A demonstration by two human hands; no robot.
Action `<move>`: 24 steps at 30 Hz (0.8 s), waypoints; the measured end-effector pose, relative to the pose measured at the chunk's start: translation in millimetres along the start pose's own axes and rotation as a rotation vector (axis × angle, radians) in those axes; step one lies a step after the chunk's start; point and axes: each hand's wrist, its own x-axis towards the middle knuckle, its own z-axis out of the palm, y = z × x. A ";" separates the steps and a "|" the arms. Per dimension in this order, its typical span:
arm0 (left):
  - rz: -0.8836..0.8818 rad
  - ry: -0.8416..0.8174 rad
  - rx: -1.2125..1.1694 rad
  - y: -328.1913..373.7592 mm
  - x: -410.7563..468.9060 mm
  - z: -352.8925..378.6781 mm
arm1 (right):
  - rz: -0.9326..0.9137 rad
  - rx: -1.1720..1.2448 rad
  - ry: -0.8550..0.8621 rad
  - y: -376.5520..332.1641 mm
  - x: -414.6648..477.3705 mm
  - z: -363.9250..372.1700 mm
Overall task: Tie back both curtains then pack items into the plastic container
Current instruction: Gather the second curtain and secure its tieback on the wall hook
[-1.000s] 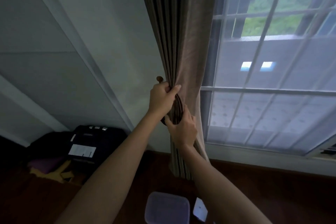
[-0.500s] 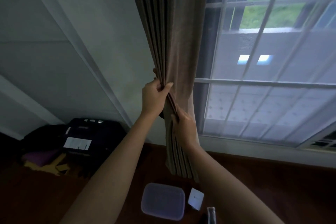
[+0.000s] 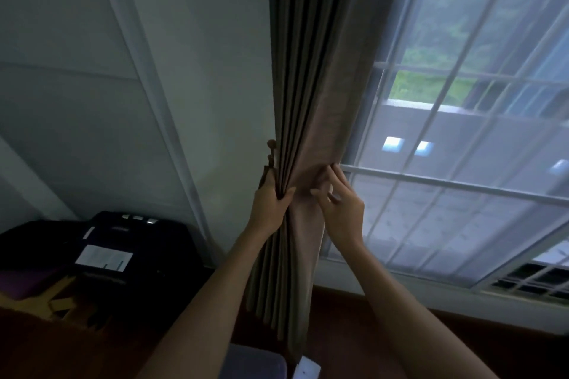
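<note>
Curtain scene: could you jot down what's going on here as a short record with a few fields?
curtain: brown, gathered into a bunch beside the window
left hand: gripping the gathered folds
right hand: fingers on the curtain's window-side edge, not closed around it
hook: on the wall just above the left hand
tie: none clearly visible
plastic container: on the floor below, lid on

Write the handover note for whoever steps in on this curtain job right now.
Left hand: clenched on the gathered curtain, just below the wall hook.
Right hand: fingers on the curtain's window-side edge; grip unclear.
Plastic container: on the floor below, lid on.
Done: curtain bunched.
Left: no tieback seen fastened yet; second curtain out of view; packing not started.
</note>
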 end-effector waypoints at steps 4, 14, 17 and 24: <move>-0.033 -0.127 -0.115 -5.2 3.5 -11.0 | 0.042 -0.101 -0.110 -4.4 6.7 0.2; -0.260 -0.621 -0.339 -7.4 34.6 -29.1 | 0.015 0.005 -0.337 -7.8 39.5 12.7; -0.254 -0.613 -0.353 -12.7 40.5 -28.8 | -0.010 -0.023 -0.347 -8.8 50.4 18.7; -0.179 -0.153 -0.374 -15.4 26.6 1.2 | -0.067 -0.031 -0.297 0.2 57.5 22.3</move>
